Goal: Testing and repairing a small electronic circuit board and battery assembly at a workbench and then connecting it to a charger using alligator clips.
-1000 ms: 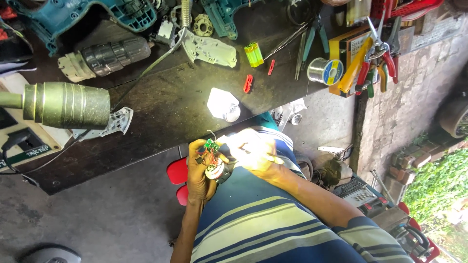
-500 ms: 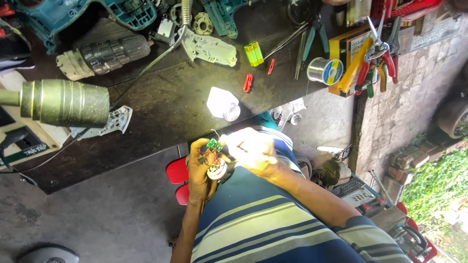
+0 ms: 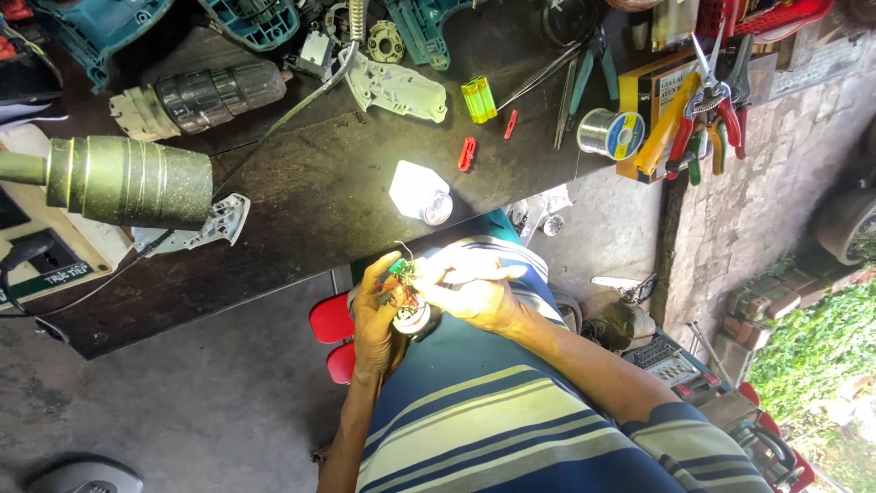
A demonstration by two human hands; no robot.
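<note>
1. Head view: your left hand (image 3: 376, 315) cradles a small motor assembly (image 3: 406, 297), a green circuit board with coloured wires above a pale round base. It sits in front of your striped shirt (image 3: 493, 411), just off the near edge of the dark surface (image 3: 319, 196).
2. Your left fingers are wrapped shut around the assembly from below. Keep that grip firm and low, so the board and wires stay exposed on top.
3. Your right hand (image 3: 470, 290) meets the assembly from the other side. Its fingers are curled and pinched at the wires; whether they hold a wire end or merely touch it cannot be told, as glare washes out the fingertips.
4. To work well here, I judge you should brace both wrists together, tease one wire at a time, and avoid tugging the solder joints.
5. Beyond the assembly on the surface lie a white plastic piece (image 3: 418, 192), a red clip (image 3: 467, 153), a solder spool (image 3: 612, 133) and a green heat gun nozzle (image 3: 128, 181), all well apart from your hands.
</note>
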